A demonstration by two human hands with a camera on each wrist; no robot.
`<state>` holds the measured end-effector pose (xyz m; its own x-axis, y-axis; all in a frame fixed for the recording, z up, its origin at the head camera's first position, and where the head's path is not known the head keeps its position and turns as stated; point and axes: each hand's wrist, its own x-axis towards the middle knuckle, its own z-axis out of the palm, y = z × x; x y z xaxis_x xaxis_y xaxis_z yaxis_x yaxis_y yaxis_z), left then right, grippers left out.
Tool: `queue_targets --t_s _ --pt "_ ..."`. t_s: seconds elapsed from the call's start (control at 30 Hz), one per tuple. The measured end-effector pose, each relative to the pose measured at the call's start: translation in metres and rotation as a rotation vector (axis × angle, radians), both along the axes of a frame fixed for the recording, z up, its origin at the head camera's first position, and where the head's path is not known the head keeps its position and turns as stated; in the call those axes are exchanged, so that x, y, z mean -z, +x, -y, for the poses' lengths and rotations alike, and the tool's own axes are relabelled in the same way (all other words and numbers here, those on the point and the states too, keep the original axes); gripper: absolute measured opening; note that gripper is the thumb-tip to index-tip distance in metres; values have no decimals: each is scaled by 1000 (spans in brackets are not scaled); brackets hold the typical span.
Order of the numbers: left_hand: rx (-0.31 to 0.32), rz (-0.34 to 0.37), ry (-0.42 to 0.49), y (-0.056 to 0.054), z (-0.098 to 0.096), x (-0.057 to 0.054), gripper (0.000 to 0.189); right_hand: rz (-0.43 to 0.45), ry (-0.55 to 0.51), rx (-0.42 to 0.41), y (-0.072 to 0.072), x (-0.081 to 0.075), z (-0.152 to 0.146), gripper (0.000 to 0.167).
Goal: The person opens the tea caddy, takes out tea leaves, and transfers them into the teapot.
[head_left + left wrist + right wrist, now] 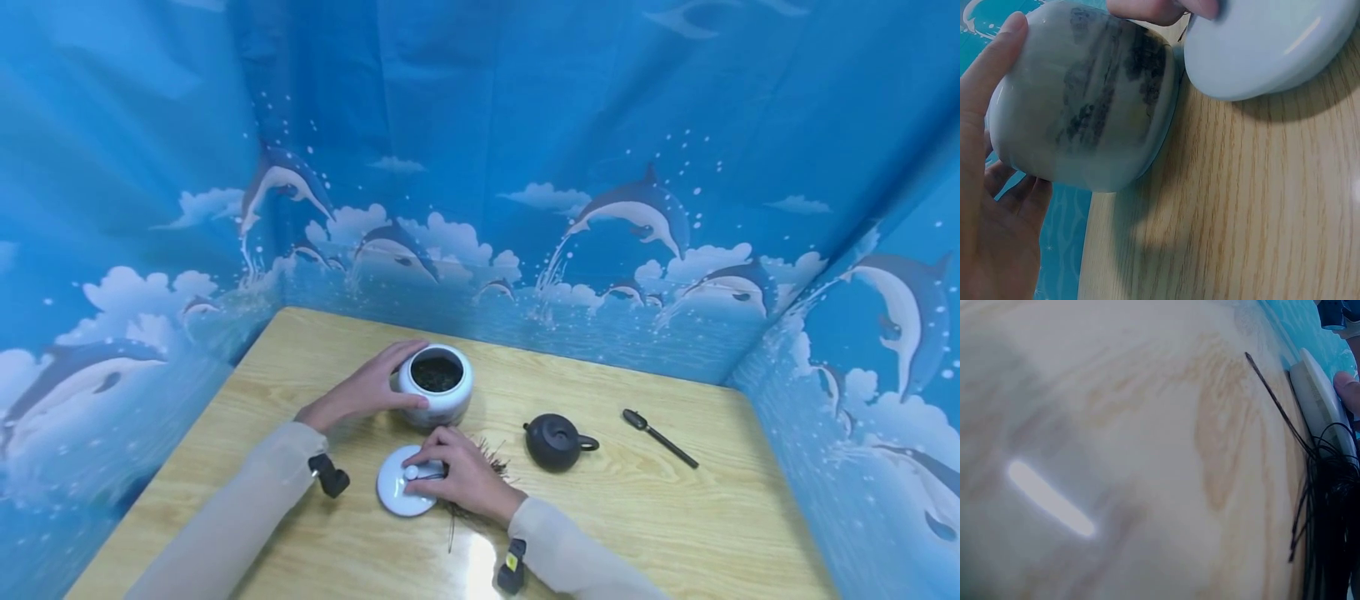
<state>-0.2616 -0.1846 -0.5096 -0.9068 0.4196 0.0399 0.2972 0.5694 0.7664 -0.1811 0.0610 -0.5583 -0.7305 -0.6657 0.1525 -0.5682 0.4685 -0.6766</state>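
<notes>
A white ceramic jar [447,408] stands uncovered at the table's middle left, dark loose matter showing through its mouth. My left hand [375,385] grips it from the left, thumb on the near side and fingers round the far side. In the left wrist view the jar [1085,94] bears a grey landscape pattern. Just in front of it, my right hand [468,477] pinches the knob of the round white lid [397,487], low over the wood. Thin dark strands [491,458] lie under and behind the right hand; the right wrist view shows them as a bundle [1332,506] beside the lid.
A dark round teapot [555,442] sits right of the hands, its handle pointing right. Farther right lies a dark scoop [660,437] with a long handle. Blue dolphin-print curtains [465,167] enclose the wooden table [600,525] at the back and sides.
</notes>
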Motion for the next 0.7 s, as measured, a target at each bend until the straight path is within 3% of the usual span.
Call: queue_targets --t_s 0.33,0.7 --pt "2 -9 11 -2 1 5 107 -28 -24 -22 0 2 1 27" --pt "6 -13 18 -2 2 6 107 -104 -149 -47 -7 -3 -8 20"
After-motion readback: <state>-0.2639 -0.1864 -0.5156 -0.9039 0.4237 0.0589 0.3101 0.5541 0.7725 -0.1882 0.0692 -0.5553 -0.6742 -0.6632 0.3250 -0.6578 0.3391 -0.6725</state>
